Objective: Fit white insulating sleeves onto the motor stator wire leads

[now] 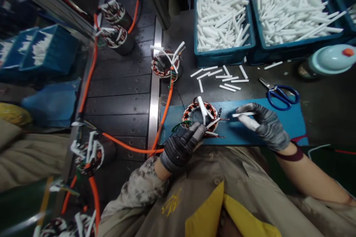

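A motor stator with copper windings lies on a blue mat in front of me. White sleeves cover several of its leads, and bare wire ends stick out to the right. My left hand, in a grey-black glove, grips the stator's near edge, fingertips beside a sleeved lead; its thumb is hidden. To the right, apart from the stator, my right hand pinches a thin white tube between thumb and fingers. Blue-handled scissors lie just beyond that hand.
Loose white tubes are scattered behind the mat. Two blue bins full of tubes stand at the back, near a light-blue bottle. Another stator sits by the metal rail. Orange cables cross the slatted conveyor at left.
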### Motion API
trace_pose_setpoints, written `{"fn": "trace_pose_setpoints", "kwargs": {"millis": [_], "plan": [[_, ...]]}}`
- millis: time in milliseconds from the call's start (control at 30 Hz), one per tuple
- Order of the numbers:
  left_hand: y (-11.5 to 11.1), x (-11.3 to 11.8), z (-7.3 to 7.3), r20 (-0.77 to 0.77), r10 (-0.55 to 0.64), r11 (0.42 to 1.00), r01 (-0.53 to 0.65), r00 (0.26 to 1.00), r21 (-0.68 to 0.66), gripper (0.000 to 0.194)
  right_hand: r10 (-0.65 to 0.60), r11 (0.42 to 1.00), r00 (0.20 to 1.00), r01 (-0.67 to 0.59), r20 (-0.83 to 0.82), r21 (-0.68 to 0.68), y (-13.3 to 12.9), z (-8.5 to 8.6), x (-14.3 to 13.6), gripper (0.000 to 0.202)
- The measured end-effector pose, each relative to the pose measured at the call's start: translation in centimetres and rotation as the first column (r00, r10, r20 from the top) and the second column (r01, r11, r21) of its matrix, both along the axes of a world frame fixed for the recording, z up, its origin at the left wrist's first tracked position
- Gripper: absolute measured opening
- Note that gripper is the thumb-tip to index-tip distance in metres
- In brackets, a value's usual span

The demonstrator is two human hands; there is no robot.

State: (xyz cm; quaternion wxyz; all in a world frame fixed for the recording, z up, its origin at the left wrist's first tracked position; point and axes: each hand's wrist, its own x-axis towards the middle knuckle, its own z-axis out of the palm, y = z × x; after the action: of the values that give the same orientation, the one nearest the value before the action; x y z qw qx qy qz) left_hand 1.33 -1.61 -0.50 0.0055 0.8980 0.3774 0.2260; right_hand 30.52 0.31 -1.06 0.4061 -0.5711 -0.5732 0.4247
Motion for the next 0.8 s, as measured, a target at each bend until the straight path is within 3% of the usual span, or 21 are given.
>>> {"fn": "trace_pose_setpoints", "kwargs": {"millis": [200,333,400,500,533,567,700,800], "plan": [[0.3,-0.4,0.0,-0.015,-0.053,0.997,0.052,0.998,-0.055,0.046,0.229,0.965,0.970,-0.237,0.079,0.111,0.6,-0.4,-1.0,0.018],[0.6,-0.4,0.0,-0.035,-0.033,0.996,0.030,0.999,-0.084,0.037,0.355,0.933,0.925,-0.360,0.131,0.008,2.8,0.6,-1.5,0.030],[0.8,-0.1,0.0,-0.062,-0.001,0.994,-0.006,0.998,-0.108,0.035,0.486,0.871,0.871,-0.477,0.068,-0.117,4.4,1.4,-1.8,0.036],[1.0,0.2,-0.1,-0.121,0.013,0.991,-0.029,0.993,-0.128,0.036,0.659,0.692,0.746,-0.650,-0.094,-0.314,6.0,2.1,-2.5,0.049],[1.0,0.3,-0.1,-0.134,0.011,0.992,-0.027,0.991,-0.122,0.036,0.669,0.660,0.731,-0.667,-0.133,-0.346,6.1,2.2,-2.9,0.050],[0.9,0.4,-0.2,-0.139,0.010,0.994,-0.025,0.990,-0.105,0.035,0.659,0.660,0.738,-0.661,-0.148,-0.357,6.0,2.1,-3.1,0.050],[0.6,0.6,-0.4,-0.123,0.035,0.999,-0.037,0.992,-0.016,0.035,0.557,0.760,0.819,-0.569,-0.136,-0.313,4.7,0.8,-3.0,0.053],[0.5,0.7,-0.3,-0.126,0.022,1.000,-0.022,0.992,0.003,0.037,0.380,0.915,0.925,-0.370,0.032,-0.159,5.4,-0.5,-1.3,0.052]]}}
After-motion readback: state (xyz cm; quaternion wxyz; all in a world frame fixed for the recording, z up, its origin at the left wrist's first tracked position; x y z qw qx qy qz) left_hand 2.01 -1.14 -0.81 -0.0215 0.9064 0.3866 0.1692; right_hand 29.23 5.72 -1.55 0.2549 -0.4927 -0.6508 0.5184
